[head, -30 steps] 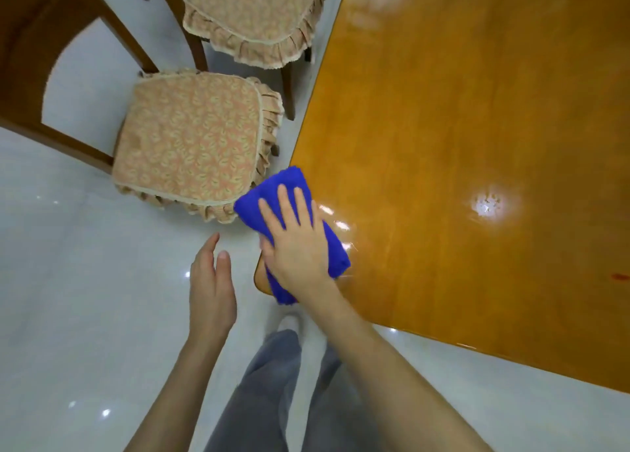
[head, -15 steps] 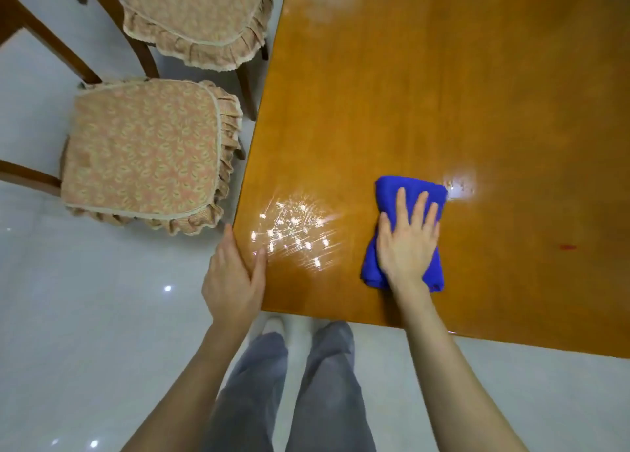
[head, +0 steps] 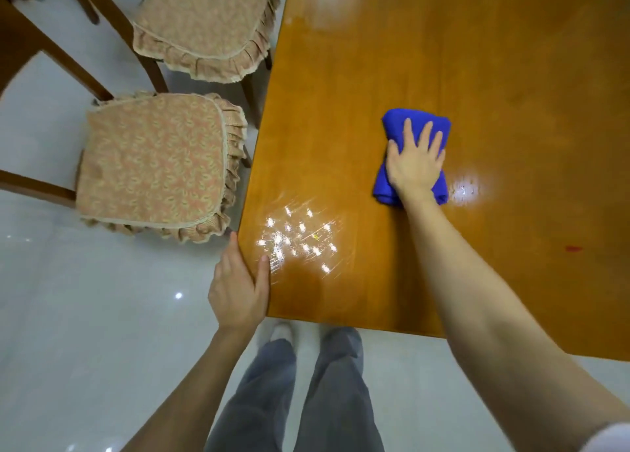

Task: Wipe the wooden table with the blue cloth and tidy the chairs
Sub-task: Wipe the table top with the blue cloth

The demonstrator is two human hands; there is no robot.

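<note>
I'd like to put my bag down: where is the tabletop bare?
Bare wood lies beyond the blue cloth and right of it, past the small red mark. The near-left corner is taken by the left hand; the right hand presses the cloth.

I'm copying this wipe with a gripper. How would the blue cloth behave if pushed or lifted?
The cloth is bunched and folded under the right hand, so probably soft and floppy. The table looks glossy, so it should slide easily. Lifted, it would likely droop and unfold.

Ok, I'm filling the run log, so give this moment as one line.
phase: wiping | right hand: flat on blue cloth | left hand: on table corner | chairs: out
</note>
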